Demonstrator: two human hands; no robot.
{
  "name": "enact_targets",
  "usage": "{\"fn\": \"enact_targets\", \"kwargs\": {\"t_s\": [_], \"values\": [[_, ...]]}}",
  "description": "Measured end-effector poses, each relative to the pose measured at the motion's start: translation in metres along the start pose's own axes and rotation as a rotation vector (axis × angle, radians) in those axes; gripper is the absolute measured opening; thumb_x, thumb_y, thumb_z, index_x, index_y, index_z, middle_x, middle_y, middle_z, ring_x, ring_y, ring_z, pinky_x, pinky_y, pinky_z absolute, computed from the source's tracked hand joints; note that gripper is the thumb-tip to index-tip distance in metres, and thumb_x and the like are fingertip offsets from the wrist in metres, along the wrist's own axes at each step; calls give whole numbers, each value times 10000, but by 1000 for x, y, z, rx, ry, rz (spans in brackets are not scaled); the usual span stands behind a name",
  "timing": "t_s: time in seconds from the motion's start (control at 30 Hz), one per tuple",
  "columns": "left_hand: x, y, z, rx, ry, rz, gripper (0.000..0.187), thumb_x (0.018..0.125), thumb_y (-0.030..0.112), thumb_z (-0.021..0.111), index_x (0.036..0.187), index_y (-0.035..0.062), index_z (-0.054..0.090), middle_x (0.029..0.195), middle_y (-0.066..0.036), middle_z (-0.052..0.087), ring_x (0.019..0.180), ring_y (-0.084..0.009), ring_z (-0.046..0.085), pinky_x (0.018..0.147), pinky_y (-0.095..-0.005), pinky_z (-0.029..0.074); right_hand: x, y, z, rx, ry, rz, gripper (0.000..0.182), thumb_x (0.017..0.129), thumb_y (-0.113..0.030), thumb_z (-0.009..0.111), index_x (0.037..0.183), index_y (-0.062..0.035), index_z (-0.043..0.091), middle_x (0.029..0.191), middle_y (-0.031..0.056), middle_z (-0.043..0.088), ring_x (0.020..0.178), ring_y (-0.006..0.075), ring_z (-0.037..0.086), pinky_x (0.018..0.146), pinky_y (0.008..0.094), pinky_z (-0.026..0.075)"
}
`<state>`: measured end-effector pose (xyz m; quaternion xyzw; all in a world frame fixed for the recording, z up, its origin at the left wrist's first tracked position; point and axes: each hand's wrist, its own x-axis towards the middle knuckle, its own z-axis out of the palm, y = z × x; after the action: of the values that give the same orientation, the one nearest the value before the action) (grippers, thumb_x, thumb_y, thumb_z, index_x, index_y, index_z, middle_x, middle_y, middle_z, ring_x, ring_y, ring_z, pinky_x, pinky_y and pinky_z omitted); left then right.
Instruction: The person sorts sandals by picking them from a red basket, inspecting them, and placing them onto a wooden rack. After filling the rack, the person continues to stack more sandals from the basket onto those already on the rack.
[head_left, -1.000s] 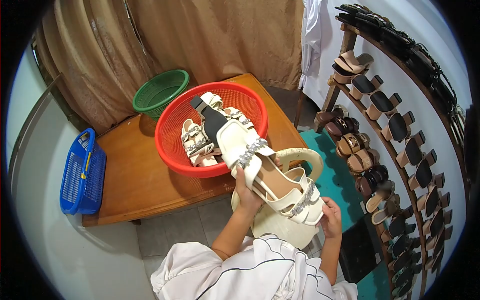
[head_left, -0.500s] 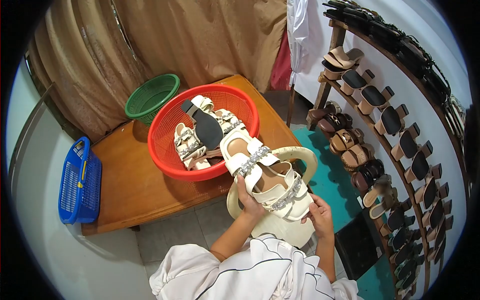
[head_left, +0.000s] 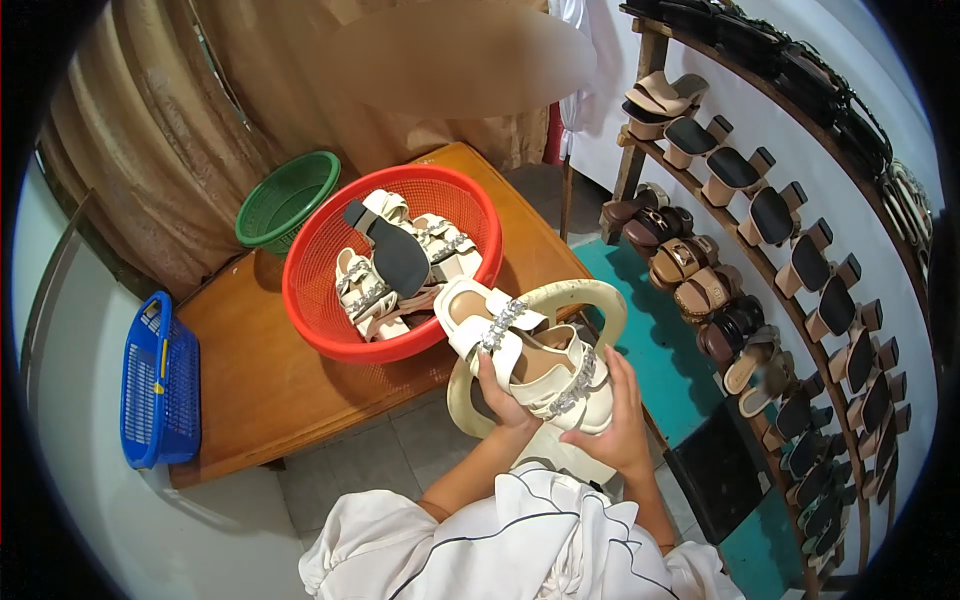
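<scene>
A pair of cream sandals (head_left: 535,350) with jewelled straps is held together in front of my body. My left hand (head_left: 503,395) grips their near left side, thumb up along a strap. Around their right end my right hand (head_left: 618,415) is wrapped, its fingers along the outer edge and the thumb underneath. Just beyond, on the wooden table, a red basket (head_left: 325,345) holds several cream sandals (head_left: 365,285) and one sandal with its black sole (head_left: 400,260) facing up.
Behind the red basket is a green basket (head_left: 262,238). A blue basket (head_left: 160,385) stands at the table's (head_left: 240,400) left end. A cream plastic chair (head_left: 465,400) is below the sandals. Racks of shoes (head_left: 735,235) line the right wall.
My right hand has shifted from a fingertip hold at the sandals' toe end to a fuller grip around their right side. The view has moved slightly.
</scene>
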<state>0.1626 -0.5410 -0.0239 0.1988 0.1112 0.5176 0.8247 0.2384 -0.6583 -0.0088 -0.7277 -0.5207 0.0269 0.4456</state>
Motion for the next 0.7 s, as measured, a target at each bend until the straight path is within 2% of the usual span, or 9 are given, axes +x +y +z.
{"fn": "enact_targets", "kwargs": {"t_s": [0.07,0.13,0.43,0.53,0.7], "values": [[-3,-3,-1,13,14,-15,581,853,494,331,1224,47,351,1147,-131,472,1020,-266,496,887,-395,400,1,-4,3,-40,-29,3,1142,459,-527,766,1302,14,217,1263,194,335,1159,352,348,950,424,284],[-6,-6,-6,48,40,-36,593,855,504,319,1228,43,344,1150,-136,471,1021,-268,497,886,-391,402,2,-5,3,-81,-39,25,1132,461,-525,767,1297,14,226,1259,193,338,1154,350,353,948,425,285],[-15,-8,-12,293,-241,-95,721,823,599,315,1272,35,302,1244,-133,407,1114,-261,435,947,-379,349,0,4,0,73,38,71,977,496,-425,792,1240,1,325,1208,176,388,1117,327,391,929,413,309],[-12,-15,-22,191,-266,-127,699,810,570,402,1267,50,304,1249,-109,404,1140,-248,415,958,-380,333,0,4,-3,109,89,54,902,506,-382,798,1206,-7,371,1183,166,419,1100,315,410,919,403,324],[-14,-21,-29,211,-322,-212,781,753,603,477,1277,55,291,1263,-93,388,1159,-237,395,974,-378,311,-3,9,6,198,168,86,827,524,-343,793,1174,-11,405,1164,160,441,1079,305,431,914,393,329]]}}
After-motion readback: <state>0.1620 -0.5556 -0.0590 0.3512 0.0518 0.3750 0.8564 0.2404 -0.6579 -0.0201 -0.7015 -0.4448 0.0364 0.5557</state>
